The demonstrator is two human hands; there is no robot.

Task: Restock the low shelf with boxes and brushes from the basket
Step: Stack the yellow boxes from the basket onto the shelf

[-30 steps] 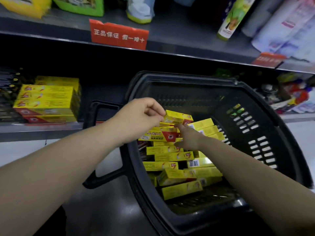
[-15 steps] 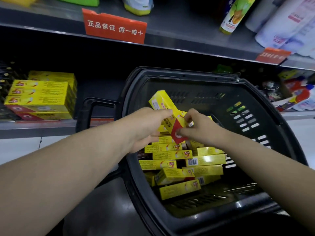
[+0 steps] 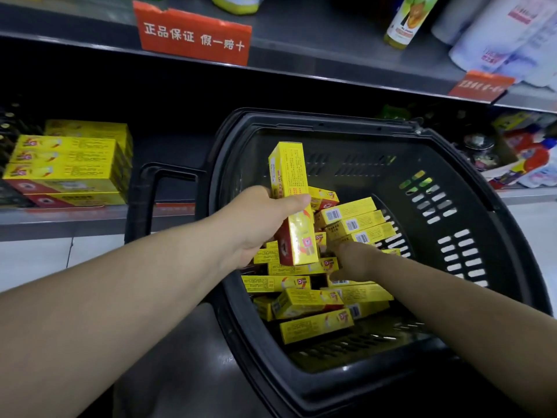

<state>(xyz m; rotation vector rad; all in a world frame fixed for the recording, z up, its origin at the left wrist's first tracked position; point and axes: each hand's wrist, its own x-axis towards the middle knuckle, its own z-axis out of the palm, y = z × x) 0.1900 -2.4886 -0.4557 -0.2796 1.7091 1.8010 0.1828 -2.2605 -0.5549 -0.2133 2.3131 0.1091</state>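
Since half a second back, the left grip [image 3: 265, 224] has raised its yellow box [image 3: 291, 176] upright, clear of the pile [image 3: 313, 324], while the right grip [image 3: 352, 260] has dropped back among the loose boxes in the basket [image 3: 316, 117]. Left fingers and thumb wrap the box's middle; whether the right ones have closed on anything I cannot tell. Being slim, glossy card, the box could slide or twist out on the way to the low shelf [image 3: 60, 218], or knock the neat stack [image 3: 66, 164] there. The basket is hard, slotted black plastic.
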